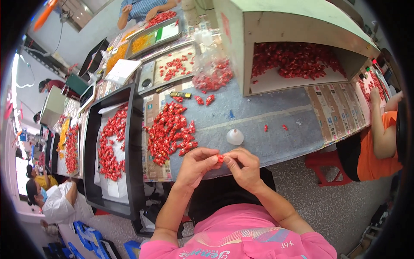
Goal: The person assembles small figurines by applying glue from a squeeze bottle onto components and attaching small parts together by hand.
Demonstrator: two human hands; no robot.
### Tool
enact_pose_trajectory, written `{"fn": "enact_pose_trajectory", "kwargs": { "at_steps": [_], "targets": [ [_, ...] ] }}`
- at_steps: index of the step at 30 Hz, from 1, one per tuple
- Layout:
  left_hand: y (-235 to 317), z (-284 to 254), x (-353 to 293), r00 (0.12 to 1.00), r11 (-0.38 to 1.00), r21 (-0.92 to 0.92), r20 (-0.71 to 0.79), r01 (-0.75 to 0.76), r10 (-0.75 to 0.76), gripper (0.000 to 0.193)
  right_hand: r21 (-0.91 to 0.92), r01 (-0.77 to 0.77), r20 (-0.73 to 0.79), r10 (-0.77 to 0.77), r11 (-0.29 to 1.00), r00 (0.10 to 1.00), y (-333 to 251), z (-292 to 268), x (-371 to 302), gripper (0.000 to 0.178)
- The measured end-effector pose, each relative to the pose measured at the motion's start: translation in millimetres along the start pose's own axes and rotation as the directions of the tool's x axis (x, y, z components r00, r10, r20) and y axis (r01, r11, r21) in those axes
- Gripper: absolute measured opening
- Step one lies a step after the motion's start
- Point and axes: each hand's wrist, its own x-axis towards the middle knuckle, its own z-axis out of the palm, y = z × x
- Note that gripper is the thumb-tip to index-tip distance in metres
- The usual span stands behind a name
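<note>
Just over the near edge of the table, my left hand and my right hand meet, thumbs and fingertips pinched together. Between them is a small red plastic piece, mostly covered by the fingers. A heap of similar small red pieces with pale markings lies beyond my left hand. Past my right hand stands a white squeeze bottle with a rounded body. Two tiny red parts lie farther right on the blue-grey table mat.
A black tray of red pieces stands at left. Behind are a clear bag of red pieces, a metal tray and a yellow-black cutter. A large box holds a red pile. Co-workers sit around; one wears orange.
</note>
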Motion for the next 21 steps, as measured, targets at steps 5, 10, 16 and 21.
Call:
{"fn": "enact_pose_trajectory", "kwargs": {
  "at_steps": [5,10,16,21],
  "targets": [
    [3.3,-3.4,2.9,0.994,0.982,0.162,-0.019,-0.102,0.106,0.021,-0.028,-0.021,0.022,0.022,0.999,1.0,-11.4,-18.8,5.1,0.013],
    [5.1,-26.9,9.2,0.93,0.834,0.467,-0.064,-0.293,0.362,0.017,-0.298,0.122,-0.022,-0.135,0.947,0.991,-19.7,-72.7,30.5,0.014],
    [17.7,-25.8,10.0,0.776,0.535,0.748,-0.042,-0.393,0.629,0.02,-0.522,0.123,-0.014,-0.153,0.844,0.988,25.3,-141.0,100.8,0.018],
    [14.6,-13.6,-3.3,0.711,0.455,0.794,-0.04,-0.404,0.702,0.021,-0.776,0.158,-0.031,-0.286,0.611,0.958,67.3,-170.3,160.1,0.024]
  ]
}}
